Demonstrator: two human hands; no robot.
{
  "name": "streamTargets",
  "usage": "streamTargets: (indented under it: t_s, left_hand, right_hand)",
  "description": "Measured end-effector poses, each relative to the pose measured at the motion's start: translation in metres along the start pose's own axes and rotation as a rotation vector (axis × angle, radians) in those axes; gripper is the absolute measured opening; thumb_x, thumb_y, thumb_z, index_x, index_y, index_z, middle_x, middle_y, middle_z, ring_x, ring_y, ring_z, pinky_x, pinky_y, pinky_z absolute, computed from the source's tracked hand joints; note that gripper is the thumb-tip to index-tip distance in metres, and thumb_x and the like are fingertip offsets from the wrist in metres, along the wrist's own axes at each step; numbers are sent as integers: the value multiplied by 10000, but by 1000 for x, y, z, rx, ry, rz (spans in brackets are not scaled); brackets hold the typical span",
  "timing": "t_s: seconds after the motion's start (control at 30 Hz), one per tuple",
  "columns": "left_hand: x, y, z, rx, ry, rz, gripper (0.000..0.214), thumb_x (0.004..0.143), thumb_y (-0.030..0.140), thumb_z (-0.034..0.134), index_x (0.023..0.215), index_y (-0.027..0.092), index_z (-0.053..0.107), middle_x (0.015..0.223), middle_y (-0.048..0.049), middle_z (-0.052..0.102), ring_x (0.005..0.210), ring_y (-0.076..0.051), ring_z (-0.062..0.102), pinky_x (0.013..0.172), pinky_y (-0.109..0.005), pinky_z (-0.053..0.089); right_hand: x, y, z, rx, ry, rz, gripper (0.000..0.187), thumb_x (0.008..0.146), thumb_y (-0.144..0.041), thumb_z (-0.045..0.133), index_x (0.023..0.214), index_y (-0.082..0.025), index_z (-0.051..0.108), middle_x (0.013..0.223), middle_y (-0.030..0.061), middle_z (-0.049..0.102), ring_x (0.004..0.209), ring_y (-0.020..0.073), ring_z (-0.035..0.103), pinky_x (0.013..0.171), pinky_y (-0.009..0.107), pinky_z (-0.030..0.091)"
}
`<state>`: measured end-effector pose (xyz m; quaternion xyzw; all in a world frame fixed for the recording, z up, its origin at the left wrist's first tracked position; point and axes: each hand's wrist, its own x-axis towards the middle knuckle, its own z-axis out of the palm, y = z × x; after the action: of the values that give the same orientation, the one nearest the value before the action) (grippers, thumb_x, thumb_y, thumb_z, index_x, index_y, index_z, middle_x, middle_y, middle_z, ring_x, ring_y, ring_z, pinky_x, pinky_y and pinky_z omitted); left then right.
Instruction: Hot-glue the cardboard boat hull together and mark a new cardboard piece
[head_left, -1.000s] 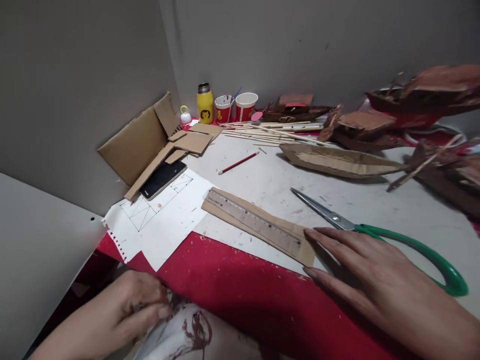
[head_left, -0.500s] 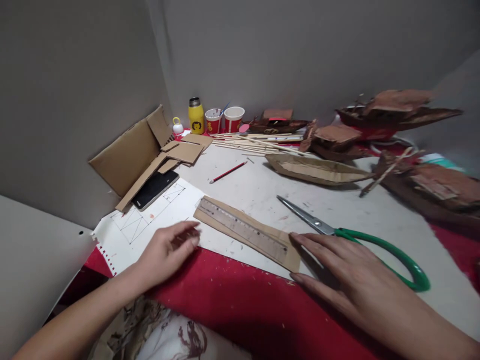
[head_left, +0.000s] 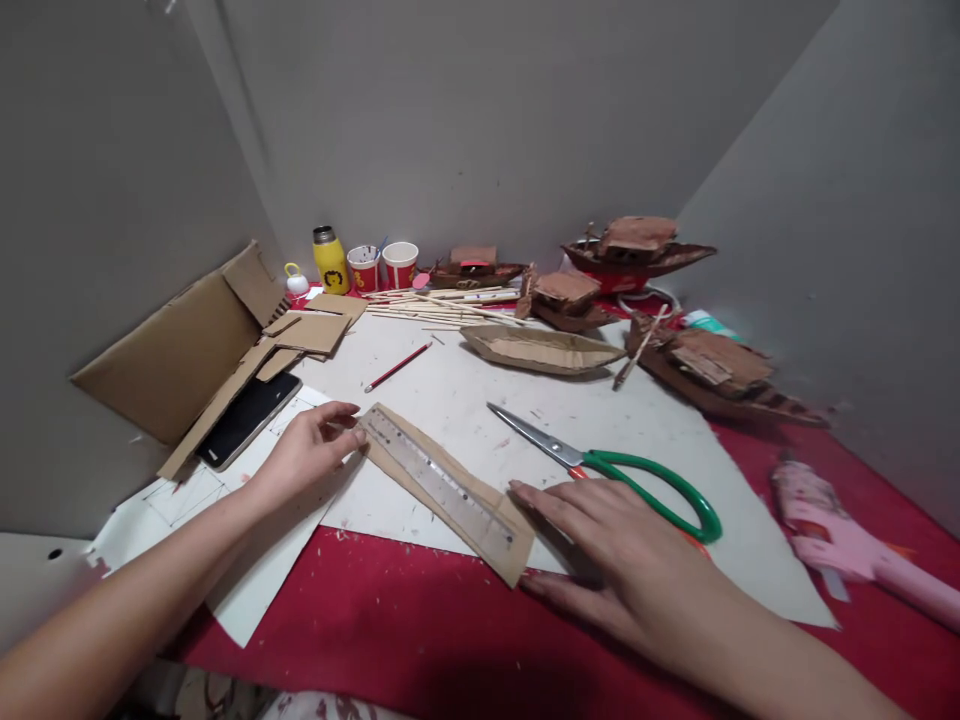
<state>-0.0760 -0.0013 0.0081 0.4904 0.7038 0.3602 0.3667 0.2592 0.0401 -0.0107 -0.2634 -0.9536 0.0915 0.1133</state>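
Observation:
A clear plastic ruler [head_left: 439, 478] lies lengthwise on a strip of brown cardboard [head_left: 517, 520], slanting across the front of the white board. At the strip's far left end is my left hand [head_left: 304, 455], fingers loosely bent and thumb tip at the cardboard's edge, not closed round anything. My right hand [head_left: 622, 550] rests at the near right end, thumb and fingers apart on either side of the strip's corner. Just beyond it lie scissors [head_left: 652, 475] with green handles, partly hidden by that hand.
A cardboard boat hull [head_left: 544, 352], a red pencil [head_left: 397, 367] and thin wooden sticks [head_left: 442, 305] lie farther back. Brown model boats [head_left: 720, 370] line the right and rear. At left are a phone [head_left: 247, 420], drawn-on paper [head_left: 277, 540] and cardboard pieces; a pink glue gun [head_left: 825, 520] lies far right.
The view has swung right, bringing the glue gun into sight. My left hand has come up to the left end of the cardboard strip. My right hand stays at the other end.

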Motion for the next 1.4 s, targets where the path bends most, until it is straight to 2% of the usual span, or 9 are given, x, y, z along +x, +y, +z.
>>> streamTargets:
  t_s: [0.33, 0.43, 0.6, 0.73, 0.9, 1.03, 1.1, 1.27, 1.4]
  left_hand:
    - [31, 24, 37, -4, -120, 200, 323, 828, 281, 638, 1114, 131, 637, 1094, -153, 693, 956, -240, 662, 870, -421, 524]
    - [28, 23, 47, 134, -123, 366, 347, 874, 284, 586, 1189, 140, 607, 1224, -168, 646, 1095, -259, 624, 967, -472, 489]
    - [12, 12, 54, 558, -254, 849, 432, 909, 298, 544, 1309, 137, 554, 1405, -189, 523, 1338, -315, 444, 1093, -530, 374]
    - [0, 12, 57, 679, -317, 1009, 428, 913, 304, 543, 1313, 151, 549, 1408, -180, 529, 1346, -341, 432, 1093, -574, 351]
    - [-7, 36, 67, 334, -239, 869, 313, 904, 253, 544, 1191, 159, 628, 1202, -135, 680, 1141, -251, 610, 998, -427, 469]
    - [-8, 58, 81, 133, -454, 470, 253, 871, 334, 598, 1046, 184, 702, 987, -59, 747, 889, -206, 685, 788, -314, 532]
    - [-7, 62, 88, 65, -555, 374, 207, 870, 308, 593, 995, 204, 722, 938, -18, 752, 853, -181, 678, 762, -278, 515]
    - [-5, 58, 97, 72, -442, 376, 174, 850, 242, 584, 743, 178, 705, 651, 22, 677, 612, -112, 574, 594, -218, 432]
    - [-4, 54, 97, 74, -326, 533, 185, 834, 176, 576, 652, 168, 607, 562, 42, 575, 535, -82, 495, 549, -202, 388]
  right_hand:
    - [6, -15, -11, 394, -204, -25, 525, 830, -368, 693, 1318, -229, 558, 963, 68, 683, 901, 207, 628, 785, 319, 519]
    - [6, -10, -4, 400, -55, 2, 383, 893, -296, 610, 1259, -185, 601, 944, 91, 699, 868, 201, 649, 780, 320, 525]
    - [9, -4, -5, 494, 279, 199, 274, 918, -205, 510, 1150, -205, 655, 949, 86, 683, 844, 179, 647, 735, 291, 536]
    - [13, -2, -14, 933, 285, 517, 255, 841, -270, 602, 1075, -219, 687, 916, 59, 653, 767, 162, 632, 676, 274, 538]
    - [19, 1, -11, 1591, 304, 618, 266, 802, -281, 665, 1053, -192, 675, 817, 36, 654, 665, 129, 602, 652, 278, 513]
    - [20, 0, -6, 1721, 245, 526, 289, 817, -258, 687, 1098, -197, 663, 881, 55, 699, 708, 130, 635, 715, 289, 506]
    - [19, 1, -3, 1701, 186, 480, 312, 848, -263, 673, 1151, -195, 646, 927, 67, 713, 768, 133, 651, 780, 296, 503]
    - [13, 7, 3, 1637, 105, 379, 348, 908, -287, 626, 1247, -214, 601, 1078, 88, 704, 897, 148, 665, 876, 312, 490]
    - [14, 6, 4, 1671, 122, 332, 334, 910, -268, 621, 1241, -225, 616, 1163, 103, 676, 985, 182, 662, 910, 357, 497]
